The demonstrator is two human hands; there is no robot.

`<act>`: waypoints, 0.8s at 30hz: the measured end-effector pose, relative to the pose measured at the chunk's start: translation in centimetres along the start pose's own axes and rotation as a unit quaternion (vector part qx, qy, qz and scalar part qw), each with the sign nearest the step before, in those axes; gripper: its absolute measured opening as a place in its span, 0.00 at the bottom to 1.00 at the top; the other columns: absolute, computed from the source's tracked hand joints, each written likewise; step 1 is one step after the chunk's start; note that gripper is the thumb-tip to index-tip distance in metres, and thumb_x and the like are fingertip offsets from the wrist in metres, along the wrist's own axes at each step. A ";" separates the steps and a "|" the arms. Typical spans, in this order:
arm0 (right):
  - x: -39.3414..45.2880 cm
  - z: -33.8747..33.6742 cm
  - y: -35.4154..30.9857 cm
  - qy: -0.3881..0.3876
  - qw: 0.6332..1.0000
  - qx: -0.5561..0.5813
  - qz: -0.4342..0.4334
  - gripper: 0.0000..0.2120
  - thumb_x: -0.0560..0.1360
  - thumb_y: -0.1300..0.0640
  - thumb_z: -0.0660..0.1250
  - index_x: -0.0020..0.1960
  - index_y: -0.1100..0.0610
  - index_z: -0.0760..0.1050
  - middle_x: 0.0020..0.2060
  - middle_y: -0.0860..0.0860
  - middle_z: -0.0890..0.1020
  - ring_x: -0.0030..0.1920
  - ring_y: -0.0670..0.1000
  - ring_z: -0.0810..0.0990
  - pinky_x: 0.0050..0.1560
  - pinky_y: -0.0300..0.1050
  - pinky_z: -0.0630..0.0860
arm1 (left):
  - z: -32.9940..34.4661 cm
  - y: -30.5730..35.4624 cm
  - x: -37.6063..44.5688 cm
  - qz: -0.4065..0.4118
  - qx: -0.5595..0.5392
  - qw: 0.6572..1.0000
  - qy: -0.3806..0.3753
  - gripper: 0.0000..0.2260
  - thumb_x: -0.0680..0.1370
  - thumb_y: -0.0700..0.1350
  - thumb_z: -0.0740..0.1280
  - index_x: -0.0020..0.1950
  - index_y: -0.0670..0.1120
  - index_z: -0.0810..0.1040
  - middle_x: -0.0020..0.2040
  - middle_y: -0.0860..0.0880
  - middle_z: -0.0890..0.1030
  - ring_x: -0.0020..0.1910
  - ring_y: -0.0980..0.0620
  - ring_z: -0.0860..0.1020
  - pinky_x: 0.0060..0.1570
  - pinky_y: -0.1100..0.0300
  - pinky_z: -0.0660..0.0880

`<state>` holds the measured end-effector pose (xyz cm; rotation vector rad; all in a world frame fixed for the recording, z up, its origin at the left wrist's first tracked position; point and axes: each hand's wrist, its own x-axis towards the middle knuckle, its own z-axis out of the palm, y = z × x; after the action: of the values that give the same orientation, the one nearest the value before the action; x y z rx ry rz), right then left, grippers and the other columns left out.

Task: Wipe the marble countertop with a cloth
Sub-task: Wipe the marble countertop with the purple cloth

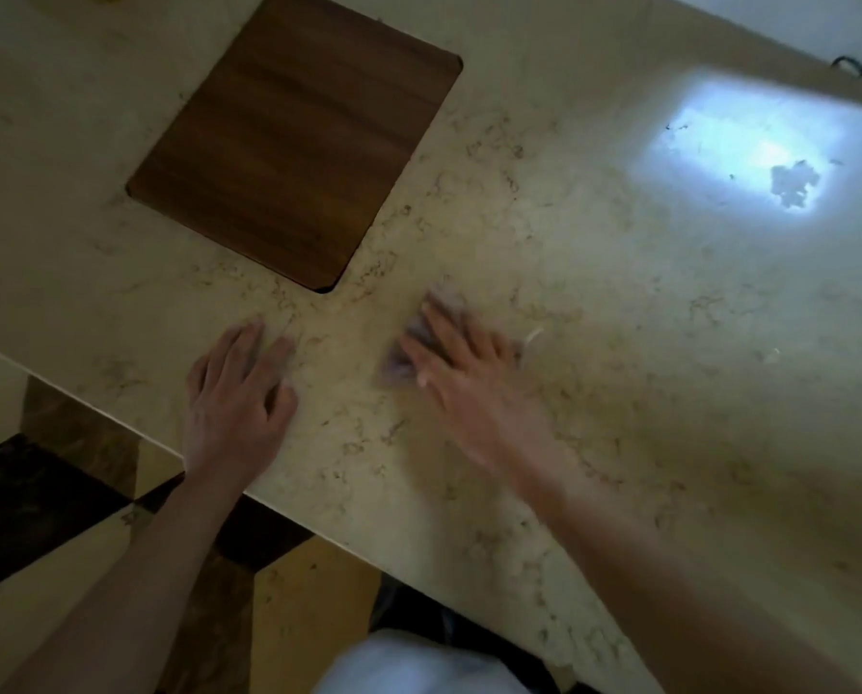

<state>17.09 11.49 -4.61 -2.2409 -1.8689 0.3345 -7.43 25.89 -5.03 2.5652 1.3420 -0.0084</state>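
Observation:
The cream marble countertop (pixel 619 343) with brown veins fills most of the head view. My right hand (pixel 464 373) lies flat on a small greyish cloth (pixel 399 360), pressing it onto the marble near the middle; both are motion-blurred and most of the cloth is hidden under the fingers. My left hand (pixel 238 393) rests palm down on the marble close to the front edge, fingers spread, holding nothing.
A dark wooden board (pixel 294 142) is set flush into the counter at the upper left. A bright patch of reflected light (pixel 734 152) shows at the upper right. The counter's front edge (pixel 118 423) runs diagonally, with a patterned floor (pixel 43 508) below.

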 end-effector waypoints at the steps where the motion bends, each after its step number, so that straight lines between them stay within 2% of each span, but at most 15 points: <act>1: -3.0 0.6 -2.4 -0.032 0.998 0.019 -0.058 0.25 0.82 0.49 0.58 0.78 0.42 0.61 0.82 0.49 0.55 0.80 0.61 0.55 0.74 0.64 0.62 | 0.1 -0.1 -0.1 0.001 0.006 1.000 0.003 0.24 0.80 0.53 0.54 0.76 0.51 0.67 0.79 0.44 0.63 0.78 0.43 0.59 0.73 0.44 0.56; 3: -7.6 1.3 -3.7 -0.088 0.980 0.038 -0.175 0.24 0.82 0.50 0.58 0.78 0.41 0.62 0.82 0.48 0.57 0.80 0.59 0.57 0.73 0.59 0.63 | 0.4 -0.2 -0.2 0.006 0.024 1.000 0.019 0.23 0.80 0.52 0.55 0.75 0.49 0.68 0.78 0.42 0.64 0.77 0.41 0.60 0.72 0.42 0.56; 5: -9.0 0.7 0.5 -0.082 0.976 0.005 -0.201 0.23 0.83 0.50 0.57 0.78 0.41 0.64 0.81 0.47 0.59 0.80 0.58 0.58 0.74 0.57 0.60 | 0.6 0.7 -0.2 -0.009 0.013 0.999 0.030 0.21 0.79 0.48 0.56 0.72 0.48 0.70 0.75 0.40 0.66 0.74 0.39 0.64 0.71 0.41 0.57; 6: -8.4 -0.1 3.7 -0.064 0.984 -0.020 -0.166 0.23 0.83 0.49 0.56 0.77 0.41 0.63 0.81 0.48 0.59 0.79 0.58 0.59 0.74 0.58 0.59 | 0.7 1.6 -0.4 -0.020 -0.002 0.999 0.039 0.19 0.79 0.45 0.58 0.70 0.48 0.70 0.73 0.39 0.67 0.72 0.38 0.66 0.70 0.40 0.58; 8: -5.8 -2.3 11.2 0.011 0.999 -0.049 -0.011 0.21 0.83 0.51 0.57 0.76 0.44 0.67 0.79 0.51 0.64 0.76 0.61 0.66 0.72 0.60 0.65 | 1.0 4.0 -1.2 -0.013 -0.050 0.997 0.060 0.17 0.79 0.42 0.61 0.68 0.48 0.69 0.71 0.37 0.69 0.69 0.36 0.69 0.69 0.41 0.59; 9: -4.1 -3.7 14.7 0.043 0.993 -0.058 0.098 0.21 0.83 0.54 0.57 0.75 0.45 0.68 0.77 0.52 0.67 0.74 0.62 0.69 0.69 0.61 0.69 | 1.2 5.5 -1.7 0.005 -0.071 0.995 0.067 0.17 0.80 0.43 0.60 0.69 0.48 0.69 0.72 0.37 0.70 0.70 0.36 0.69 0.69 0.41 0.60; 11: -1.2 -5.7 19.0 0.087 0.961 -0.047 0.256 0.22 0.83 0.51 0.54 0.76 0.48 0.67 0.78 0.55 0.64 0.75 0.65 0.65 0.69 0.65 0.66 | 1.7 8.6 -3.0 0.048 -0.093 0.994 0.043 0.19 0.82 0.47 0.56 0.72 0.46 0.69 0.74 0.39 0.69 0.74 0.39 0.66 0.71 0.41 0.59; 13: 0.5 -5.3 18.0 0.104 0.949 -0.043 0.293 0.23 0.83 0.47 0.51 0.78 0.48 0.64 0.81 0.54 0.60 0.77 0.66 0.60 0.71 0.67 0.62 | 2.5 11.3 -4.2 0.090 -0.076 0.993 0.005 0.21 0.83 0.50 0.53 0.75 0.46 0.68 0.77 0.42 0.67 0.77 0.41 0.62 0.74 0.42 0.58; 15: -0.5 -3.2 13.4 0.106 0.968 -0.058 0.220 0.22 0.84 0.47 0.55 0.78 0.46 0.64 0.81 0.53 0.60 0.77 0.65 0.61 0.72 0.65 0.63 | 3.4 12.6 -4.9 0.102 -0.041 0.994 -0.025 0.23 0.84 0.52 0.51 0.77 0.47 0.66 0.79 0.43 0.64 0.79 0.41 0.59 0.75 0.43 0.56; 18: -7.0 -0.7 6.3 0.062 0.997 -0.007 0.049 0.23 0.81 0.44 0.56 0.76 0.41 0.65 0.79 0.49 0.64 0.77 0.63 0.64 0.70 0.64 0.65 | 4.2 13.1 -5.4 0.096 0.028 0.994 -0.045 0.25 0.83 0.55 0.51 0.78 0.48 0.63 0.80 0.43 0.61 0.79 0.40 0.58 0.74 0.41 0.58; 20: -12.9 -0.6 4.8 -0.002 0.997 0.010 -0.078 0.22 0.82 0.45 0.59 0.76 0.40 0.65 0.79 0.47 0.63 0.78 0.61 0.64 0.71 0.62 0.66 | 4.4 13.2 -5.2 0.091 0.043 0.994 -0.044 0.25 0.83 0.55 0.50 0.78 0.47 0.64 0.80 0.43 0.61 0.79 0.39 0.58 0.73 0.40 0.59; 22: -16.4 -2.2 7.1 -0.041 0.983 -0.018 -0.180 0.21 0.83 0.48 0.61 0.76 0.41 0.67 0.79 0.47 0.64 0.78 0.57 0.65 0.72 0.57 0.66 | 4.5 13.4 -5.2 0.088 0.049 0.994 -0.045 0.26 0.83 0.55 0.50 0.79 0.47 0.63 0.80 0.43 0.61 0.80 0.40 0.57 0.73 0.40 0.58; 23: -16.7 -3.3 9.3 -0.021 0.985 -0.018 -0.168 0.20 0.82 0.50 0.63 0.73 0.42 0.71 0.78 0.48 0.67 0.76 0.55 0.68 0.71 0.56 0.68 | 4.4 13.5 -5.3 0.085 0.051 0.994 -0.046 0.26 0.83 0.55 0.49 0.79 0.47 0.62 0.81 0.43 0.60 0.80 0.41 0.56 0.74 0.40 0.57; 24: -16.0 -4.6 12.3 0.018 0.995 -0.009 -0.093 0.17 0.80 0.52 0.65 0.69 0.43 0.76 0.74 0.49 0.74 0.72 0.52 0.74 0.69 0.55 0.71 | 4.3 13.6 -5.3 0.082 0.054 0.994 -0.046 0.26 0.83 0.55 0.50 0.79 0.47 0.62 0.81 0.43 0.60 0.80 0.41 0.56 0.74 0.40 0.57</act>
<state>27.18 -6.53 -3.23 -2.0474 -2.0503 0.2467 1.00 13.19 -5.69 2.7215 1.1241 -0.1727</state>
